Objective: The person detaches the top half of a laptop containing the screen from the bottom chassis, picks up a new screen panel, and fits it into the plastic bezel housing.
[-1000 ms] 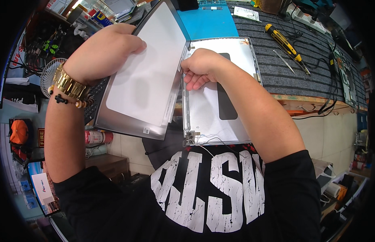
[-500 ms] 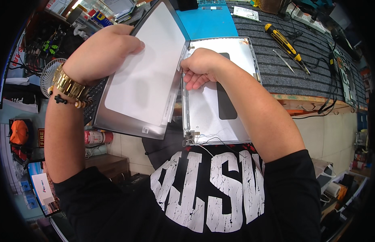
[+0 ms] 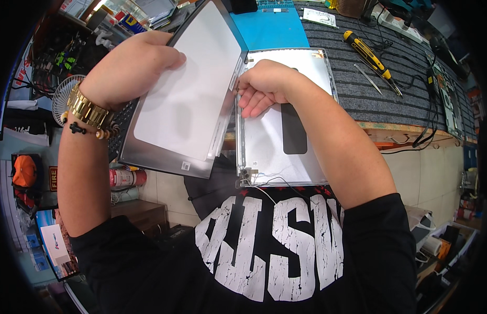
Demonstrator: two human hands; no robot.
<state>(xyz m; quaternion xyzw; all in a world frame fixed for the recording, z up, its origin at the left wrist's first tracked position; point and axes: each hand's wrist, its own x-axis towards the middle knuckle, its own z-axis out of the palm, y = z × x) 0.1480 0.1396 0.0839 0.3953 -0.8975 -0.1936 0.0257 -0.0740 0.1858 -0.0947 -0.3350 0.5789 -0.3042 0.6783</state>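
A laptop screen panel (image 3: 188, 89) with a white back and grey metal border stands tilted, and my left hand (image 3: 136, 63) grips its upper left edge, thumb on the white back. To its right lies the silver laptop lid cover (image 3: 259, 141), inner side up, with a black rectangle (image 3: 295, 131) on it and a hinge (image 3: 247, 175) at its near left corner. My right hand (image 3: 267, 86) reaches over the cover. Its thumb and index finger are pinched at the panel's right edge, the other fingers loosely curled; what lies between the fingertips is hidden.
Black keyboard keys (image 3: 115, 131) show behind the panel. On the striped grey mat (image 3: 353, 83) lie a yellow and black knife-like tool (image 3: 366, 49) and thin metal tweezers (image 3: 368, 78). A blue mat (image 3: 275, 29) is beyond. Thin cables (image 3: 269, 183) trail from the hinge.
The panel's lower edge has shifted slightly to the left and up with my left hand. My right hand has moved very slightly to the right, its fingers still pinched at the panel's edge.
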